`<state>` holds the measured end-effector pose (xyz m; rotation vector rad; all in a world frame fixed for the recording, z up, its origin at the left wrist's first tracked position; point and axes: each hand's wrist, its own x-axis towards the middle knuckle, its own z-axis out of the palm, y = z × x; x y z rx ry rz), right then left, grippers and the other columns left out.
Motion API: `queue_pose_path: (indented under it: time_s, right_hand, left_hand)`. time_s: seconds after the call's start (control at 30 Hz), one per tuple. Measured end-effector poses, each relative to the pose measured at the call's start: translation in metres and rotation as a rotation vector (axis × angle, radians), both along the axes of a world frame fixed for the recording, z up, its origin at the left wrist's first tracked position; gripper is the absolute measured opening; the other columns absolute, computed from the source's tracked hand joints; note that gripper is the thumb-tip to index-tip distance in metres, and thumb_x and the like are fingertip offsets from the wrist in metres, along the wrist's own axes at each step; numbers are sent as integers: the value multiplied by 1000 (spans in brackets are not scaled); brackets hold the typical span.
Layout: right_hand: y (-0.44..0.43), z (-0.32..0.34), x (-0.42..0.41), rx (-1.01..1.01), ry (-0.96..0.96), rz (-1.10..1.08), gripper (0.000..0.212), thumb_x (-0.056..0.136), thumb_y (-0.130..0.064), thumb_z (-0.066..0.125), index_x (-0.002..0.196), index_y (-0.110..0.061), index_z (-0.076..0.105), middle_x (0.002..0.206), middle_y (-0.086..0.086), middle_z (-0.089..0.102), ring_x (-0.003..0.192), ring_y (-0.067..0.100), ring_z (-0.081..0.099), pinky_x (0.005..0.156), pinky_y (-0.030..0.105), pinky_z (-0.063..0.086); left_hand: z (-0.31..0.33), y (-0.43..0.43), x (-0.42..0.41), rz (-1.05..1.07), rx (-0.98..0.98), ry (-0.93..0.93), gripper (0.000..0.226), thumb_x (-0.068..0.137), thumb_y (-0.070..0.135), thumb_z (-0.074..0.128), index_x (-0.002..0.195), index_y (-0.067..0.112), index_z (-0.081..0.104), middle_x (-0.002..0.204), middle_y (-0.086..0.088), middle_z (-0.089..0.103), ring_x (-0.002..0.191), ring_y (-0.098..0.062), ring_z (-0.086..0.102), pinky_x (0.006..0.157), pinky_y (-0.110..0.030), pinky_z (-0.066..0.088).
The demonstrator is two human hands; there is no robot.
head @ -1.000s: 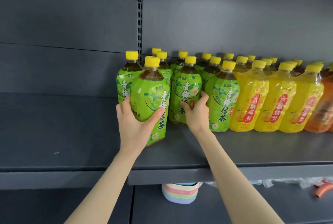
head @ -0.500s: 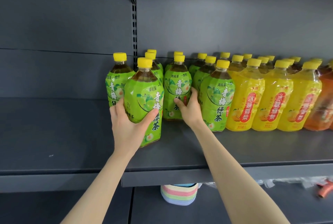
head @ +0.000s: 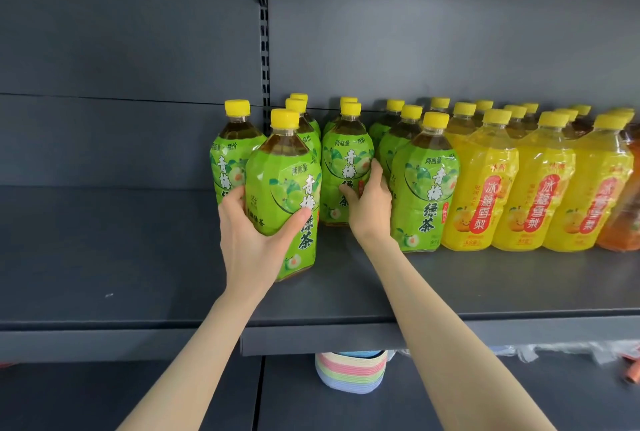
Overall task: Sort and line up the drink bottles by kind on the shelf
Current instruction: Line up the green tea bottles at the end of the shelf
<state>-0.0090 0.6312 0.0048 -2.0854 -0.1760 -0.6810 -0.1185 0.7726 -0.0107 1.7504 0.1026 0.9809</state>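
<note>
Left hand grips a green-labelled, yellow-capped plastic tea bottle; right hand clasps a second green tea bottle further back.
Mid line-up on the dark grey metal shelf; next, probably, slide both flush with the green row beside the yellow-labelled bottles.

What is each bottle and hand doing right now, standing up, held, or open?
left hand: grips the front green bottle.
front green bottle: capped, held ahead of the row.
right hand: grips the middle green bottle.
middle green bottle: capped, upright, held.
right green bottle: capped, upright.
yellow bottles: capped, upright, side by side.
</note>
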Motion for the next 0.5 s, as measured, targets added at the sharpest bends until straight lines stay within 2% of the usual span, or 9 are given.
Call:
queue_pose_path:
  time_s: [0.13, 0.2, 0.3, 0.37, 0.43, 0.5]
  right_hand:
    - [1, 2, -5, -131, 21, -32, 72, 96, -22, 56, 151, -4, 14, 148, 18, 36, 125, 37, 46, 100, 43, 37]
    - [-1, 4, -16, -117, -10, -35, 70, 96, -23, 56, 150, -2, 17, 150, 18, 34, 129, 34, 43, 103, 38, 34]
    - [-10, 8, -40, 149, -101, 72, 47, 95, -23, 59, 137, -7, 45, 128, 12, 57, 111, 24, 57, 96, 31, 45]
    - [-19, 8, -58, 320, -32, 269, 32, 97, -24, 56, 126, -12, 57, 114, 5, 67, 103, 18, 64, 89, 26, 51]
    - [-32, 4, -72, 435, 64, 483, 30, 98, -25, 53, 123, -12, 59, 112, 3, 69, 103, 16, 66, 90, 29, 54]
    - [-45, -1, -80, 482, 119, 613, 37, 93, -29, 60, 127, -12, 58, 115, 2, 69, 106, 14, 65, 89, 30, 55]
  left_hand:
    - [-1, 0, -1, -18, 47, 2, 82, 55, 69, 69, 117, 27, 37, 120, 5, 48, 112, -12, 51, 92, -34, 46]
    - [-2, 0, -2, -43, 75, 2, 82, 57, 71, 67, 119, 26, 37, 121, 4, 49, 113, -13, 51, 92, -34, 46]
    - [-3, -5, -2, -100, 146, -1, 84, 66, 70, 58, 129, 20, 35, 126, 5, 45, 117, -11, 47, 93, -31, 41]
    - [-3, -12, 0, -177, 176, 18, 88, 74, 70, 42, 141, 14, 26, 132, 7, 34, 122, -5, 36, 99, -25, 32]
    - [-3, -21, 2, -288, 161, 47, 88, 82, 68, 30, 149, 14, 10, 141, 10, 23, 130, 2, 24, 106, -19, 22]
    - [0, -29, 5, -408, 129, 83, 78, 92, 63, 28, 150, 19, 0, 149, 12, 17, 135, 3, 20, 109, -18, 21]
